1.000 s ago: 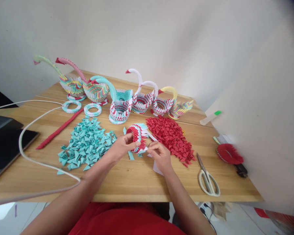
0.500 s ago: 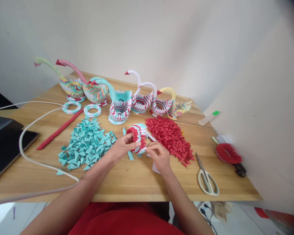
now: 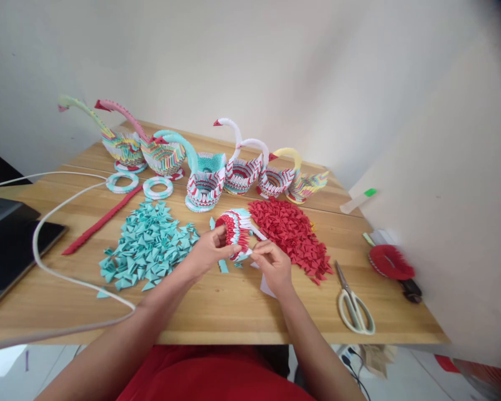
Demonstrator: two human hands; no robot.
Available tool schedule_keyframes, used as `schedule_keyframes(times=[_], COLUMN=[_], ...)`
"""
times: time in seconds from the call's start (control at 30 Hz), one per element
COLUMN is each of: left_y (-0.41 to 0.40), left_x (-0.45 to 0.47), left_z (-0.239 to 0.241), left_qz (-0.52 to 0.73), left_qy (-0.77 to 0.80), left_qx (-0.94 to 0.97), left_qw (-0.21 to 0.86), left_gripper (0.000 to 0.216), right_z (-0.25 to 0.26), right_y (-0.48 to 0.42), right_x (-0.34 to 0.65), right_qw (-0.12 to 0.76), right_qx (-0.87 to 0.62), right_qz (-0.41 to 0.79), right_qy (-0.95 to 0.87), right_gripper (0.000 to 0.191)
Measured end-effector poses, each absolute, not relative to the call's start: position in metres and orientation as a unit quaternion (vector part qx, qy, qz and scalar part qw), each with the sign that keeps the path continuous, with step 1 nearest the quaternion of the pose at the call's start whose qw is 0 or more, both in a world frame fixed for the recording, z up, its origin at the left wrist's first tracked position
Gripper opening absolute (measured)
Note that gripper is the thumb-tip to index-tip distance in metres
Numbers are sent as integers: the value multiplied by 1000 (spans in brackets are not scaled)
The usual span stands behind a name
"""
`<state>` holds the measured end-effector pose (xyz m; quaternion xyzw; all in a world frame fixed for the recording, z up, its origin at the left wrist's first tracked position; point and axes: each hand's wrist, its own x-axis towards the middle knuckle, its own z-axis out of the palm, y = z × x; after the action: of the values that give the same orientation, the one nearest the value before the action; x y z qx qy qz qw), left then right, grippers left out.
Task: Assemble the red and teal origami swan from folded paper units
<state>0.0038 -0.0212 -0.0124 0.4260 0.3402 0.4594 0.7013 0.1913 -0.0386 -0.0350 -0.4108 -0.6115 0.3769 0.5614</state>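
Observation:
My left hand [image 3: 211, 250] is closed on a ring-shaped body of folded paper pieces [image 3: 236, 228], red, white and light blue, tilted on its side above the table. Its thumb presses the near rim. At that rim, the fingertips of my right hand [image 3: 274, 266] pinch a small white folded paper piece [image 3: 250, 252], partly hidden by the fingers. A white strip of joined pieces [image 3: 258, 232] sticks out to the right of the body. Left of my hands lies a heap of turquoise paper triangles [image 3: 146, 245]; a heap of red paper triangles [image 3: 290, 234] lies on the right.
Several paper swans [image 3: 206, 186] stand along the back. Nearer are two paper rings [image 3: 157, 188] and a long red strip [image 3: 102, 220]. Scissors [image 3: 353, 306] and a red paper ring [image 3: 390, 262] lie right. A white cable [image 3: 70, 272] crosses the left, beside a dark tablet [image 3: 20, 250].
Both hands stay at the paper body. My right hand has shifted very slightly, and the white piece at the rim shows a little more.

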Motion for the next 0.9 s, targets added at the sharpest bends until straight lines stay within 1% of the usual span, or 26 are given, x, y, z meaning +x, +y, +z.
schedule_keyframes(times=[0.23, 0.47, 0.73, 0.9], left_y=[-21, -21, -21, -19], left_x=[5, 5, 5, 6], left_z=[-13, -14, -16, -19], left_qz=[461, 457, 457, 456], left_qy=[336, 340, 349, 348], left_qx=[422, 430, 456, 459], left_qw=[705, 700, 679, 679], left_gripper=[52, 52, 49, 46], right_z=[-33, -35, -39, -37], right_y=[-39, -39, -38, -39], right_x=[190, 189, 193, 190], right_qw=[569, 578, 561, 516], right_qx=[-407, -398, -414, -460], right_qz=[375, 362, 365, 393], right_qy=[-609, -613, -617, -607], right_gripper=[16, 12, 14, 13])
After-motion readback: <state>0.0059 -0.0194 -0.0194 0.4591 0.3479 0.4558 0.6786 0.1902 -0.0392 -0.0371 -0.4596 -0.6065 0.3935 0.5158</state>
